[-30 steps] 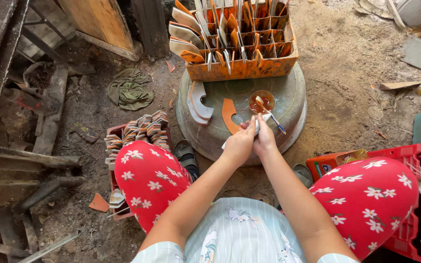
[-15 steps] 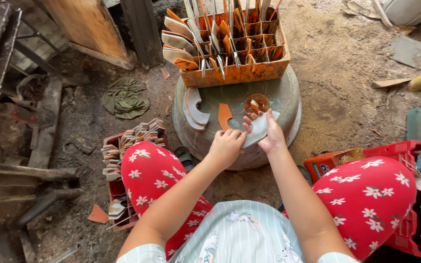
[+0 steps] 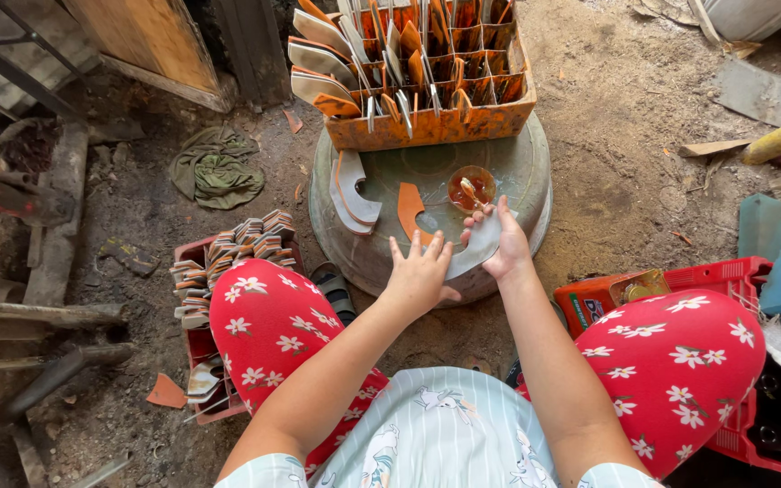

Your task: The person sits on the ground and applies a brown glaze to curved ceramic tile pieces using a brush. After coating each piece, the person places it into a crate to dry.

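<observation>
My right hand [image 3: 504,248] grips a grey curved flat piece [image 3: 475,242] above the near edge of an upturned round metal basin [image 3: 524,177]. My left hand [image 3: 418,276] is spread open beside it, fingers apart, fingertips near the piece's lower end. On the basin lie an orange curved piece [image 3: 409,211], two grey curved pieces [image 3: 351,190] and a small round dish of amber liquid [image 3: 471,188] with a stick in it.
An orange partitioned crate [image 3: 427,126] packed with similar pieces stands on the basin's far side. A red crate with stacked pieces [image 3: 228,248] sits by my left knee, another red crate [image 3: 734,271] by my right. Dirt floor, a green rag [image 3: 217,172], wooden beams at left.
Both hands were together at the dish a second ago. They have pulled back toward me; the right hand now carries the grey piece and the left hand has opened flat.
</observation>
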